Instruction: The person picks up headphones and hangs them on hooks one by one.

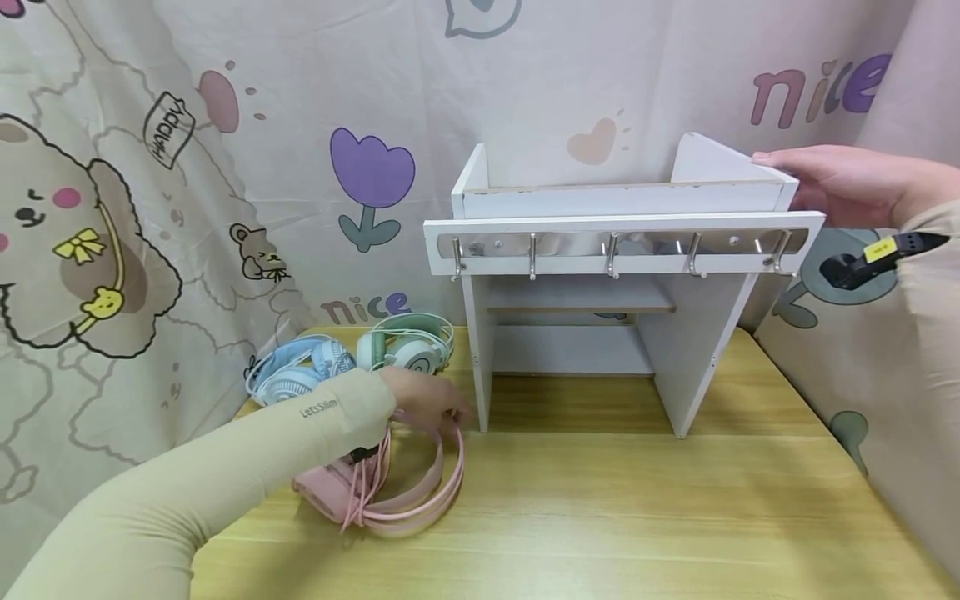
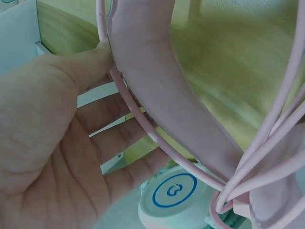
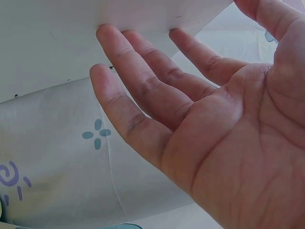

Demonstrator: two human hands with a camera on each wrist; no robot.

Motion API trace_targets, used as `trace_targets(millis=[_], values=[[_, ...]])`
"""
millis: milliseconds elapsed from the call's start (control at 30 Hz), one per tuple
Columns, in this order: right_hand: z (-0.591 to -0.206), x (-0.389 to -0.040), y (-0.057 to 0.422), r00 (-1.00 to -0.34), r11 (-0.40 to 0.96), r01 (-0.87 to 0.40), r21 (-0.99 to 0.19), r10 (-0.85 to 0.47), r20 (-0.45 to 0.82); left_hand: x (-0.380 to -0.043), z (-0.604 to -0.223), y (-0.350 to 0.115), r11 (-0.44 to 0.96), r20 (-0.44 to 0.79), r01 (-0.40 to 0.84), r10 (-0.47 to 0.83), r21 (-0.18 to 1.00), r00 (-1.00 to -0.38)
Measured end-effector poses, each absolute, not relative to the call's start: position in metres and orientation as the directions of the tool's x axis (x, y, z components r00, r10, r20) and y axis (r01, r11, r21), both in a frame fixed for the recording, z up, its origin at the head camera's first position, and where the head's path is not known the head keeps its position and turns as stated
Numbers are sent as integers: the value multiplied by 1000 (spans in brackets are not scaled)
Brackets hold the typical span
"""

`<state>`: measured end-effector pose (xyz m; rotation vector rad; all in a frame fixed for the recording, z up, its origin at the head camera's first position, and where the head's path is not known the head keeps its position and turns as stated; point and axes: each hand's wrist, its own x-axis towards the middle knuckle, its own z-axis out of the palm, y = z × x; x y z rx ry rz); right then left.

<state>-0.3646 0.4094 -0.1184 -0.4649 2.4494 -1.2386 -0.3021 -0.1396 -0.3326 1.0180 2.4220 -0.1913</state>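
A pair of pink headphones (image 1: 330,490) lies near the front left of the shelf, its cable bunched over the ear cups. My left hand (image 1: 431,398) holds them by the padded headband (image 2: 152,71). The thumb is at the band's edge, and the other fingers pass behind it in the left wrist view. My right hand (image 1: 855,179) is at the upper right of the white shelf (image 1: 622,200). Its fingers stretch out with their tips against the outer side panel (image 3: 52,43); the thumb lies along the panel's top edge.
Blue headphones (image 1: 288,371) and green-and-white headphones (image 1: 408,343) lie behind my left forearm on the wooden table (image 1: 600,517). Across the shelf's front runs a metal rail (image 1: 570,243) with several hooks. A printed curtain (image 1: 525,100) hangs behind and beside the table.
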Motion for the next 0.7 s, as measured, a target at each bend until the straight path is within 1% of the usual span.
trace_targets(millis=[100,200,433,533,633,700], values=[[-118,-364,409,-880,559,-130,-819,-445,-164,-301,-327,-142,731,-498,679,614,65,-613],[-119,-363,408,-883,558,-127,-820,-441,-163,-301,-323,-144,726,-494,685,619,63,-611],[-119,-361,407,-897,578,-103,-809,-405,-175,-304,-317,-150,667,-485,740,675,82,-556],[-119,-362,407,-891,573,-117,-811,-421,-169,-304,-315,-151,670,-480,738,676,85,-559],[-120,-362,408,-885,567,-126,-814,-435,-166,-303,-312,-153,689,-478,719,664,94,-575],[-120,-362,408,-894,579,-120,-807,-417,-167,-303,-310,-154,705,-476,701,655,106,-587]])
